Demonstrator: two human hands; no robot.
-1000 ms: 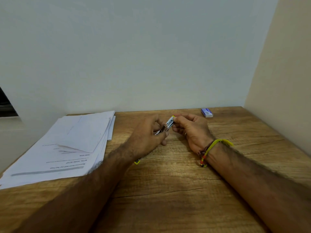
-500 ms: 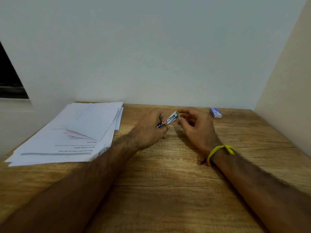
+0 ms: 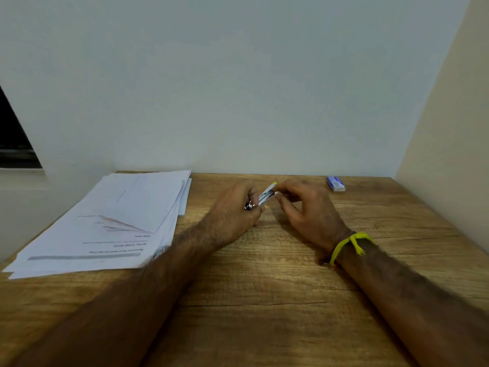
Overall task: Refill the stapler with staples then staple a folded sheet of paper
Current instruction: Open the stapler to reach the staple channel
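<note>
A small metal stapler [image 3: 266, 195] with a yellow tip is held just above the wooden table [image 3: 264, 300], near its far middle. My left hand [image 3: 232, 215] grips its rear end, fingers curled round it. My right hand [image 3: 307, 210] pinches the stapler's front end by the yellow tip; whether a strip of staples is between the fingers cannot be told. A folded white sheet [image 3: 143, 200] lies on top of a stack of printed papers [image 3: 87, 242] at the left. A small blue staple box [image 3: 335, 183] sits at the far right by the wall.
A pale wall runs along the table's far edge and a beige wall closes the right side. A dark window opening [image 3: 13, 144] is at the far left. A yellow band circles my right wrist.
Both hands stay together on the stapler. My right fingers have shifted on its front end, and the camera view has tilted up and to the right.
</note>
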